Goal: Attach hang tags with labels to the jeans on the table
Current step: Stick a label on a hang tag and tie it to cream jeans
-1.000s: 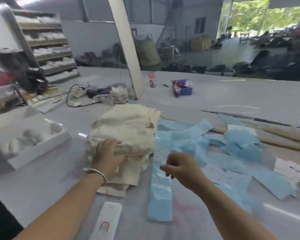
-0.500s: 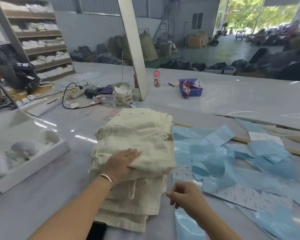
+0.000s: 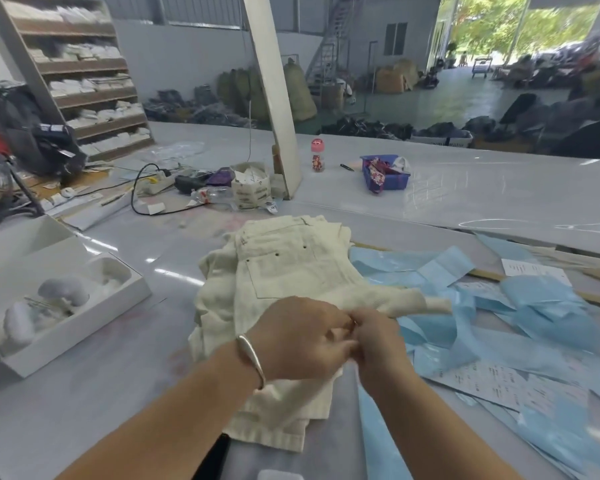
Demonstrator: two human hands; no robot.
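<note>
Our left hand [image 3: 302, 336] and right hand [image 3: 378, 336] met fingertip to fingertip over the near edge of the jeans [image 3: 284, 289], both with fingers curled in and pinching at one small spot; whether they held cloth, a tag or a fastener we could not tell, since the knuckles hid it. A metal bangle [image 3: 253, 358] sat on our left wrist. The jeans lay as a cream folded stack at the middle of the table [image 3: 84, 410], directly beyond our hands at twelve o'clock, a back pocket with rivets facing up. We judged the denim soft and floppy yet fairly heavy in a pile, so it would stay put while we worked one layer, and a waistband or belt loop looked the firmest place to take hold. At about three o'clock, touching the stack's right side, spread slick blue backing strips [image 3: 534, 299] and white label sheets [image 3: 492, 382], light things likely to slide. At nine o'clock stood a white box [image 3: 84, 327] holding pale bundles.
</note>
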